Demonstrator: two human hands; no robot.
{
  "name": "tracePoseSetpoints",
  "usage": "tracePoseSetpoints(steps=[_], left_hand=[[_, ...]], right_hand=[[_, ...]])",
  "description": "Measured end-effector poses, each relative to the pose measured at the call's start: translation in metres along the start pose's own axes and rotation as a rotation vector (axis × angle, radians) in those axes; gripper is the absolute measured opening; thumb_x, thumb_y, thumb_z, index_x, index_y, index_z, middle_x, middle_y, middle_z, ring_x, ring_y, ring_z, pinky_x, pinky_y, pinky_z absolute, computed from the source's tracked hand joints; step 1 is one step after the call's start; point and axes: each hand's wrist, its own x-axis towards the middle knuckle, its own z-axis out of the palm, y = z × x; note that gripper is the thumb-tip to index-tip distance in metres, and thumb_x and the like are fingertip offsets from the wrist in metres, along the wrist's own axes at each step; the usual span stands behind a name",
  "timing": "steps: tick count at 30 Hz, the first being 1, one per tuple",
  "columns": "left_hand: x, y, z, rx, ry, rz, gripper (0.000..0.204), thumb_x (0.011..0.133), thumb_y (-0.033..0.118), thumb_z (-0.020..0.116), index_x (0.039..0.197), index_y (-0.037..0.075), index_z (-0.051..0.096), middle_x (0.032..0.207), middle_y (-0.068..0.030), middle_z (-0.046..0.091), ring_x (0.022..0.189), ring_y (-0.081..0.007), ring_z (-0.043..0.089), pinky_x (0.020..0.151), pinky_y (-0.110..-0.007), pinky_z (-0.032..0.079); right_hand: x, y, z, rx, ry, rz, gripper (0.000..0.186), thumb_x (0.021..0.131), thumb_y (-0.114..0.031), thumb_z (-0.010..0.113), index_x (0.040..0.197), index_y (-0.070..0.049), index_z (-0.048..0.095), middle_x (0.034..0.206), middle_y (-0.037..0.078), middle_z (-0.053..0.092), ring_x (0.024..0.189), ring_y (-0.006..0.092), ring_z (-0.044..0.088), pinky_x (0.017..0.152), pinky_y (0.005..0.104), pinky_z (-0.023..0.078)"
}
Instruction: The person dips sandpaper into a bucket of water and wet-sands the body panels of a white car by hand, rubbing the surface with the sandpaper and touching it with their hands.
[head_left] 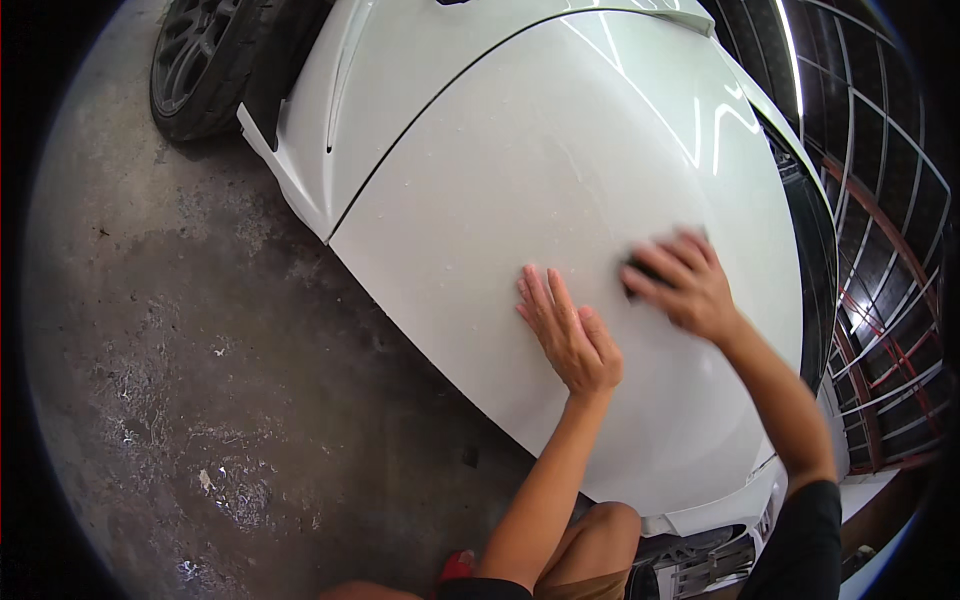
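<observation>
The large white panel (480,190) of a car, apparently its door, fills the middle of the view, with small pale specks and streaks on its surface. My left hand (572,345) lies on it with fingers stretched out, holding nothing. To the right of that, my right hand (692,285) is curled around a small dark block (636,272) against the panel. Motion blurs the fingers of that hand, and the block is mostly covered, so its exact kind cannot be made out.
A dark seam separates the panel from the white fender (395,60), beyond which a wheel (190,60) stands at the upper left. Stained concrete floor (240,380) stretches along the left. My bent knee (605,525) is below the panel. Metal framework (890,200) shows at the right.
</observation>
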Motion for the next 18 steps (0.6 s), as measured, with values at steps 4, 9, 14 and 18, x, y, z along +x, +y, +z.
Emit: tracePoseSetpoints(steps=[4,9,14,18], left_hand=[[-0.002,-0.005,-0.004,0.026,0.010,0.048,0.055,0.102,0.018,0.034,0.151,-0.007,0.032,0.160,-0.0291,0.023,0.150,-0.0439,0.020,0.122,-0.056,0.007],[0.019,-0.036,-0.031,0.023,0.123,-0.028,0.054,0.103,0.020,0.033,0.150,-0.007,0.033,0.159,-0.0296,0.025,0.150,-0.0432,0.020,0.122,-0.056,0.008],[0.058,-0.050,-0.057,0.037,0.286,-0.058,0.053,0.103,0.017,0.031,0.150,-0.008,0.032,0.159,-0.0288,0.025,0.151,-0.0421,0.019,0.121,-0.057,0.007],[0.068,-0.048,-0.059,0.078,0.316,-0.067,0.053,0.106,0.021,0.029,0.148,-0.011,0.032,0.158,-0.0293,0.028,0.150,-0.0403,0.021,0.123,-0.052,0.011]], right_hand=[[0.187,0.041,0.012,0.006,0.216,-0.028,0.046,0.084,-0.005,0.059,0.125,-0.023,0.067,0.130,0.003,0.061,0.120,0.0281,0.054,0.106,0.0439,0.038],[0.128,-0.019,0.017,-0.030,0.125,0.051,0.048,0.083,-0.006,0.061,0.128,-0.023,0.066,0.131,0.003,0.060,0.118,0.0256,0.054,0.104,0.0426,0.039],[-0.066,-0.063,-0.011,0.057,0.019,-0.093,0.032,0.083,-0.027,0.072,0.116,-0.026,0.073,0.127,-0.002,0.065,0.098,0.0195,0.063,0.086,0.0354,0.050],[0.083,-0.025,0.020,0.059,-0.051,-0.109,0.055,0.084,-0.010,0.061,0.134,-0.031,0.060,0.135,0.000,0.055,0.117,0.0253,0.053,0.103,0.0468,0.041]])
